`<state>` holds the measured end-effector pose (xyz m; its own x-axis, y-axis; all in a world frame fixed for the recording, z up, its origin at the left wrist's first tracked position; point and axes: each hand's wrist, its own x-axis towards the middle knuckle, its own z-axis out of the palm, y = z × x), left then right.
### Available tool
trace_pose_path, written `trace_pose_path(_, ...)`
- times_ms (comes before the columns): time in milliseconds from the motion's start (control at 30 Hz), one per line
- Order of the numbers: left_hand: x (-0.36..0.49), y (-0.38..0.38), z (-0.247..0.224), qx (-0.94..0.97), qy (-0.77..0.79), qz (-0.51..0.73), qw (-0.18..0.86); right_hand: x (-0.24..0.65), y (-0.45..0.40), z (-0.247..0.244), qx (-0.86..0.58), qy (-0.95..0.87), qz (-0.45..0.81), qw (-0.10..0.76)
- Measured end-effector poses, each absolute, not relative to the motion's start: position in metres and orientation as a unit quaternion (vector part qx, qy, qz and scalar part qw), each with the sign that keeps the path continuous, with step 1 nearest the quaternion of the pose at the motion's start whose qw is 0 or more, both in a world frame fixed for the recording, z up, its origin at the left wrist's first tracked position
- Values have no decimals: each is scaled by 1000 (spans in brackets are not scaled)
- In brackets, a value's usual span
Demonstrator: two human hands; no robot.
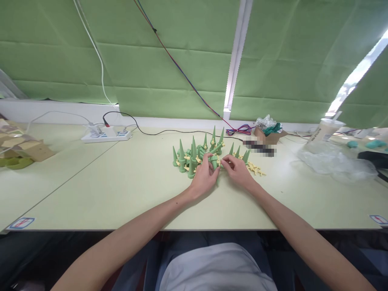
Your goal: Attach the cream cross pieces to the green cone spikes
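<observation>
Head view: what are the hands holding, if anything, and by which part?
The left hand holds a green spike near its wide end. The right hand is close beside it; whether its grip holds anything cannot be told.

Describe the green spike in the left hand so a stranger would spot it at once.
On the pale table, find the cluster of green spikes. At its near side, the left hand holds the spike. Its tip points down toward the person, while most neighbours stand point up.
</observation>
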<state>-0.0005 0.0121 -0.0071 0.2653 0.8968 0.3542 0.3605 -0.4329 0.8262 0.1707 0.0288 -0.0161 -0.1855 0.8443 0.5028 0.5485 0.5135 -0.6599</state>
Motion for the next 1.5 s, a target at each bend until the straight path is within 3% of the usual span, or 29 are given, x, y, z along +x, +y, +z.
trace_pose_path(1067, -1, 15, -10, 743, 436, 409, 301, 171, 32, -17, -480, -767, 122, 408)
trace_pose_path(1500, -2, 13, -6, 739, 442, 410, 300, 172, 28, -15, -464, -742, 190, 445)
